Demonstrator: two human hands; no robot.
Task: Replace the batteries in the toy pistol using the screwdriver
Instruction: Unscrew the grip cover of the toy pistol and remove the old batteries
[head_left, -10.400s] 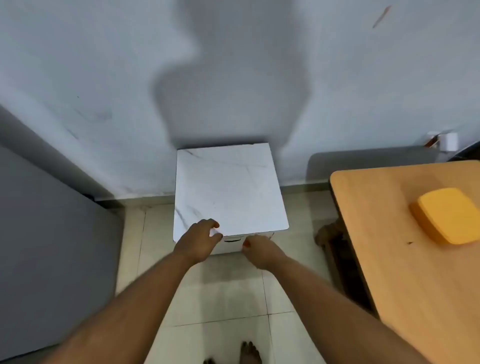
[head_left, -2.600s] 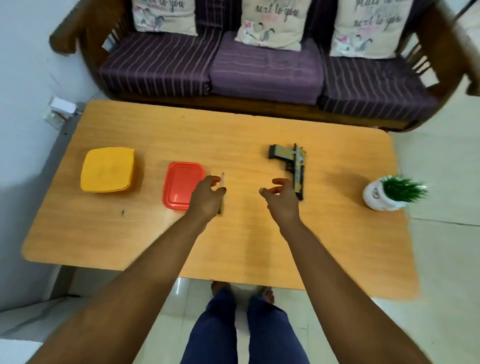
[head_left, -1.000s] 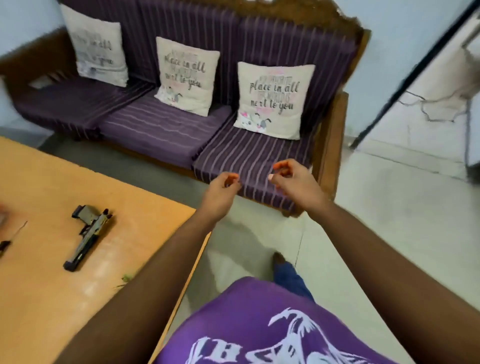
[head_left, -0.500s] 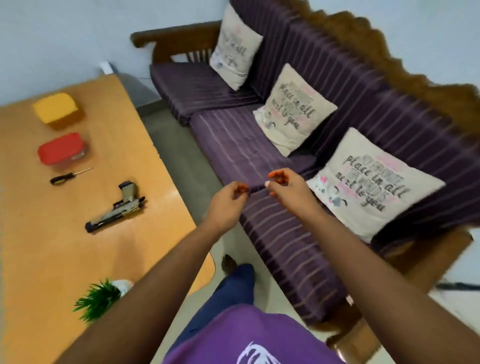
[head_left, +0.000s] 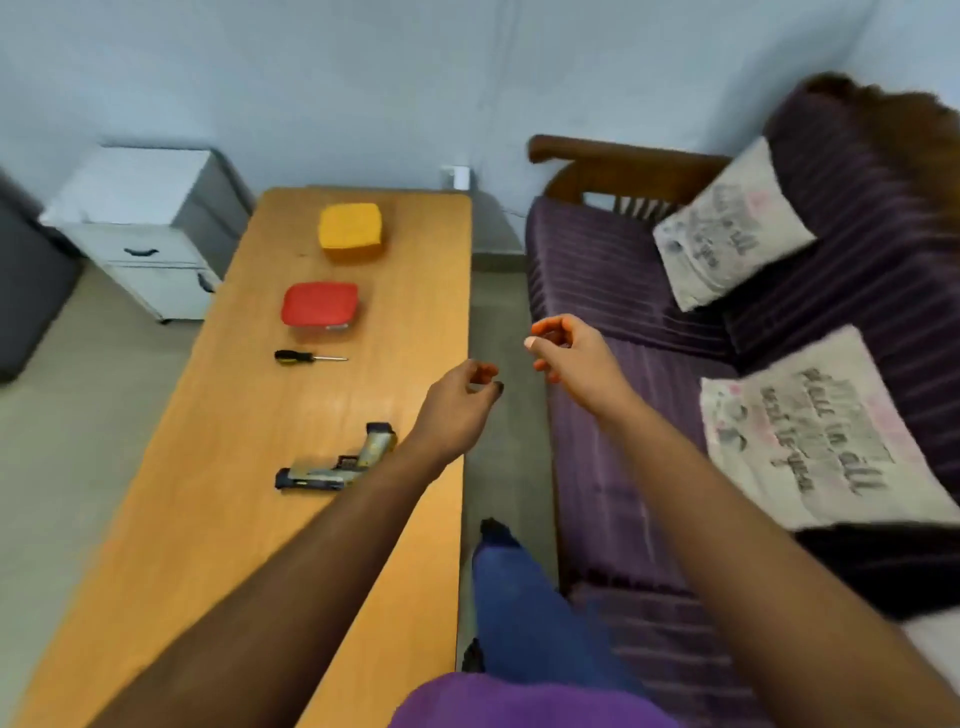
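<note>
**Both hands empty above the counter's right edge**

The left hand hovered over the right edge of the wooden counter, fingers loosely curled and nothing visibly between them. The right hand hung beyond that edge, above the gap between the counter and the purple sofa, its fingers also slackly bent round nothing. The frame was smeared by motion, so a very small item at the fingertips could not be ruled out.

The toy pistol lay flat on the counter near its right edge, just beside the left wrist and untouched. Further toward the far end lay the screwdriver, its black-and-yellow handle pointing to the left edge and its shaft to the right. Just beyond it sat a red-lidded container, and past that, near the far edge, a yellow container. A white drawer unit stood on the floor off the far left corner.
</note>
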